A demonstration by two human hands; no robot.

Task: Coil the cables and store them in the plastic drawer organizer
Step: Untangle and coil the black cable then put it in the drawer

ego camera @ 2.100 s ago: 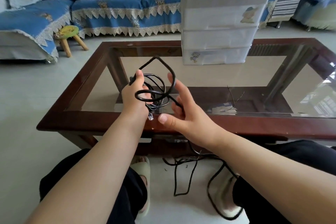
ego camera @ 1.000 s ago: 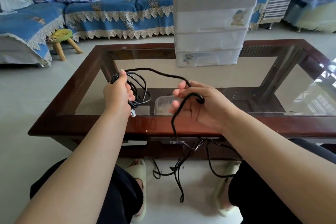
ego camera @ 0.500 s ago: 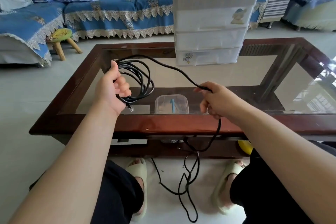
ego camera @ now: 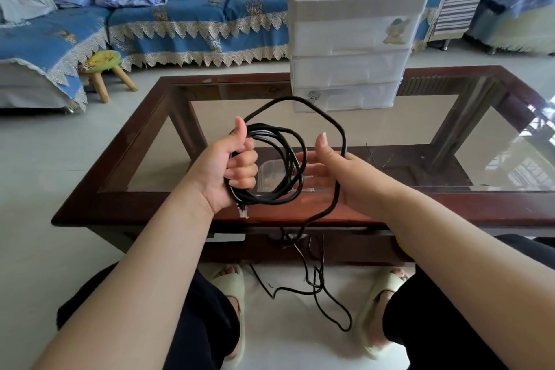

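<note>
The person sits at the near edge of a glass-topped table (ego camera: 300,207), winding a black cable (ego camera: 271,165) into loops above it. The left hand (ego camera: 231,168) is clenched around one side of the coil, thumb up, fingers curled over several turns, with a small clear connector (ego camera: 242,211) poking out below the palm. The right hand (ego camera: 333,171) is released, its fingers straight and reaching toward the coil; a wide new loop of the cable arches from the left hand's thumb over to the back of the right hand and drops past the wrist. From there the cable runs down over the table's near edge to the floor (ego camera: 288,324), where the loose remainder lies in a tangle between the person's slippers. The plastic drawer organizer (ego camera: 351,36) stands at the far edge of the table, its drawers closed, well apart from the hands. The risks look plain: the new loop only drapes over an unclosed hand, so it could slip off and spoil the coil; the snarl on the floor may knot or catch under the table's edge when pulled up; and the left hand's turns vary in size, so they could spring apart if the grip loosens.
</note>
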